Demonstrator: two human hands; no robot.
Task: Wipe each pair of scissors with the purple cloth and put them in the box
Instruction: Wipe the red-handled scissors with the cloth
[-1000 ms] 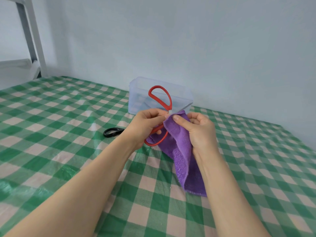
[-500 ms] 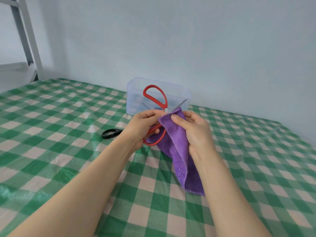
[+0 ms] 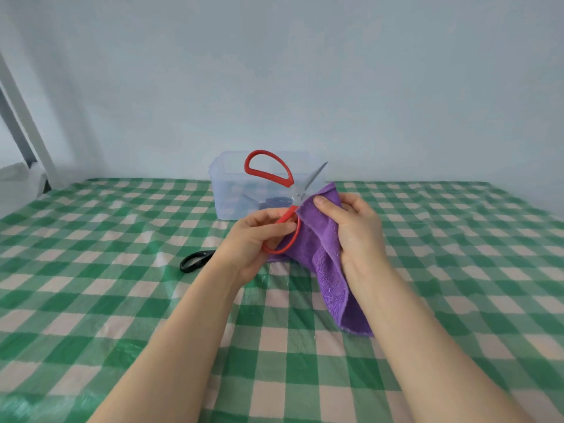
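Note:
My left hand point(image 3: 254, 239) grips the lower red loop of the red-handled scissors point(image 3: 268, 172), which are spread apart above the table. One steel blade points up to the right; the other is wrapped in the purple cloth point(image 3: 328, 264). My right hand point(image 3: 354, 230) pinches that cloth around the hidden blade, and the rest of the cloth hangs down to the tablecloth. The clear plastic box point(image 3: 225, 190) stands just behind my hands with dark scissors lying inside. A black-handled pair of scissors point(image 3: 193, 261) lies on the table left of my left wrist, partly hidden.
A green and white checked tablecloth point(image 3: 91, 285) covers the table up to a pale wall. A white metal frame point(image 3: 24, 117) leans at the far left beyond the table's edge.
The view has tilted upward, so hands and box sit lower in the frame. The red scissors have spread a little wider, the bare blade pointing more steeply up. Both grips are unchanged.

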